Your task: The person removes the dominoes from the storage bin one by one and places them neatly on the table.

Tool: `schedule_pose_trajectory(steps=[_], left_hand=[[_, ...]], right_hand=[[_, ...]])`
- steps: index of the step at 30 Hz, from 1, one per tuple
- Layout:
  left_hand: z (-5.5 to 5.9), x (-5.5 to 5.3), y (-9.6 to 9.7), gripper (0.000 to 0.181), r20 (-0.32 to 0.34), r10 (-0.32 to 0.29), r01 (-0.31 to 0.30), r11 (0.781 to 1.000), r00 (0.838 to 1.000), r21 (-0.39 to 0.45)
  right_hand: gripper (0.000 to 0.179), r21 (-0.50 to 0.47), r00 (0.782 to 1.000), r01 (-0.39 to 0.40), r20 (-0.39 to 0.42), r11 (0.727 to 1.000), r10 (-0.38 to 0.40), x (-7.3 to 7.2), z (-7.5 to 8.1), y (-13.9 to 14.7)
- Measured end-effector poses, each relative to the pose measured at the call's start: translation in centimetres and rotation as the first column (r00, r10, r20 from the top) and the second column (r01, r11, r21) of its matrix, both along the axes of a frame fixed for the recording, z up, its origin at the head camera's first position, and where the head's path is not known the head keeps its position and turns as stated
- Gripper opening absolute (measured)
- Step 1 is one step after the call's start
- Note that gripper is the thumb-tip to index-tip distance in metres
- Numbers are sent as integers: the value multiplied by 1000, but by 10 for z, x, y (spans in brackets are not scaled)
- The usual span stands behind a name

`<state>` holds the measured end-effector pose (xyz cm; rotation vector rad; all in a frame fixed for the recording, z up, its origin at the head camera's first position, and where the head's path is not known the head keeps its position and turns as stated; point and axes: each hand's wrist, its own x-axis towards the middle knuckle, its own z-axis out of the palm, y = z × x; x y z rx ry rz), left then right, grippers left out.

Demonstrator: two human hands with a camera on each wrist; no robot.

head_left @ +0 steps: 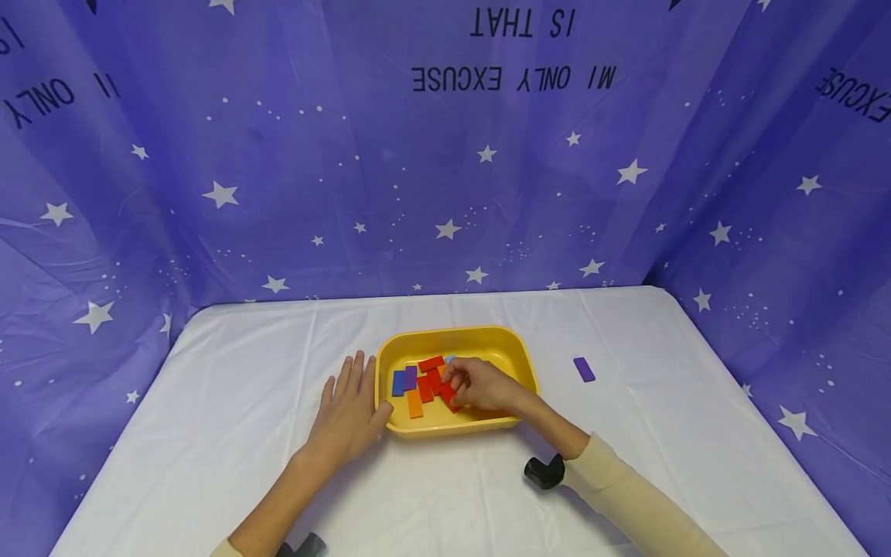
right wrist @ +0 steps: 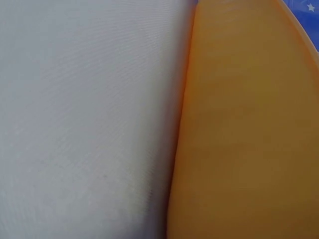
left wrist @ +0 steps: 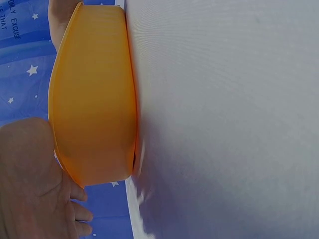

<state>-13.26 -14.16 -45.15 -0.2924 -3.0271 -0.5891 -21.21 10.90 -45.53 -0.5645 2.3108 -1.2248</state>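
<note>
A yellow tray [head_left: 455, 428] with raised sides holds several small flat rectangular blocks. Inside it, my right hand [head_left: 480, 385] pinches a red block [head_left: 448, 395] between curled fingers and thumb, low over the pile. Close by lie another red block [head_left: 431, 363], an orange block [head_left: 414, 404], a purple block [head_left: 411, 377] and a blue block [head_left: 398, 383]. My left hand [head_left: 348, 410] rests against the tray's left side, fingers straight and thumb at the rim. The left wrist view shows that palm beside the tray's outer wall [left wrist: 94, 94]. Only tray wall and cloth appear in the right wrist view.
A lone purple block [head_left: 584, 369] lies on the white tablecloth [head_left: 654, 418], right of the tray. Purple star-printed curtains [head_left: 390, 193] enclose the table at the back and both sides.
</note>
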Motion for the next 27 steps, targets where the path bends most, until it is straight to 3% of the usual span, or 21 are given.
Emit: schedule_pose_trajectory(steps=[14,27], left_hand=[[1,-1,1,75,22,-2,2,1000,1000,-5],[2,-1,1,75,27,2,-2,1000,1000,2]], right_hand=[[25,-111,997,70,-14,991,-72,-1,10,15],[26,-153,983,132,-107,979,-149,-7,38,53]])
